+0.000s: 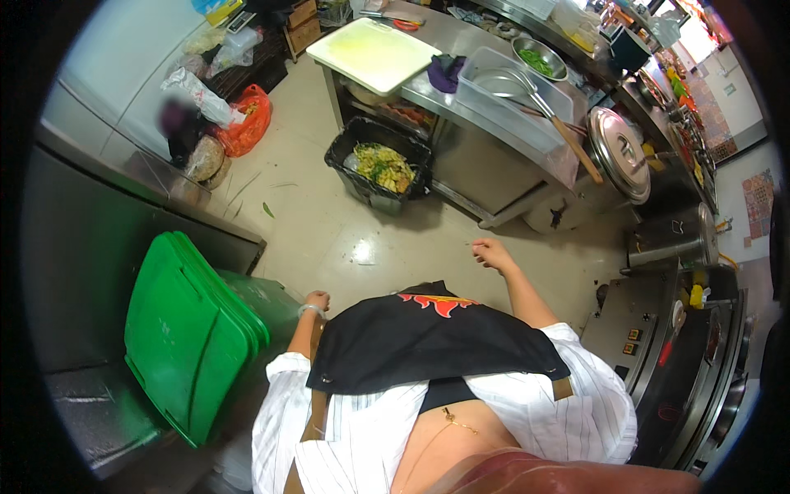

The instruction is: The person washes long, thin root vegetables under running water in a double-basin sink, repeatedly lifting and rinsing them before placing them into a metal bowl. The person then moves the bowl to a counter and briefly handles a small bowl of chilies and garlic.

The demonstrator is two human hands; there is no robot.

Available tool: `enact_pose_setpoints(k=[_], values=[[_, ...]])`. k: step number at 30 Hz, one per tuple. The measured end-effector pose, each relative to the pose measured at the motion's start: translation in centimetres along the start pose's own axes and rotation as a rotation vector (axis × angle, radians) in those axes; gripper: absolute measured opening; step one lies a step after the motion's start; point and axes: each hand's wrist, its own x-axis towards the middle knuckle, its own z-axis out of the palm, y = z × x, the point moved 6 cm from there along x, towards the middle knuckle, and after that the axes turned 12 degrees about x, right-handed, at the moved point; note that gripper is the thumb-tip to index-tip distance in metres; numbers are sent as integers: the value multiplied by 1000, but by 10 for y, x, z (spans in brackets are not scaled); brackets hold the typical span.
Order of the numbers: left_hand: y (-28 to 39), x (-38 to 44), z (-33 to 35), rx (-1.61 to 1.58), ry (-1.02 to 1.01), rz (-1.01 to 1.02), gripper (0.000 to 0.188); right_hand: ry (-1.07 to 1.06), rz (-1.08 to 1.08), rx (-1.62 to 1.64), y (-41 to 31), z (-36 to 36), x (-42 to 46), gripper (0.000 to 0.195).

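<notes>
My left hand (pixel 318 301), with a pale bangle at the wrist, hangs low beside my black apron (pixel 432 339). Nothing shows in it, though its fingers are partly hidden. To its left stands a green wheeled bin (pixel 191 333) with a green lid. My right hand (pixel 492 254) is held out over the floor, empty, its fingers loosely bent and a little apart. Ahead of both hands, a black-lined waste bin (pixel 364 191) holds vegetable scraps (pixel 386 168). It stands on the floor against the steel counter (pixel 481 167).
On the counter lie a cutting board (pixel 373 54), a purple cloth (pixel 445 73), a clear plastic tub (pixel 487 71) with a wood-handled strainer (pixel 571 139) across it, and a bowl of greens (pixel 537 60). A lidded pot (pixel 617 151) and cooking equipment (pixel 629 333) line the right. Bags (pixel 247 123) rest on the left floor.
</notes>
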Motion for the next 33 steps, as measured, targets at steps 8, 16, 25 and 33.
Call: enact_pose_setpoints(k=[8,16,25,33], values=[[182,69,-73,-328,-2,112,21,-329,-278,24,-218,42,115,30],[344,148,-177,-405,-23,149,28,-302,-432,337,-490,83,359,29],[513,271,-179,-617,-275,136,40,-214,-97,1303,-599,123,641,28],[571,312,-173,-950,-441,112,39,469,-620,-766,-678,102,693,28]])
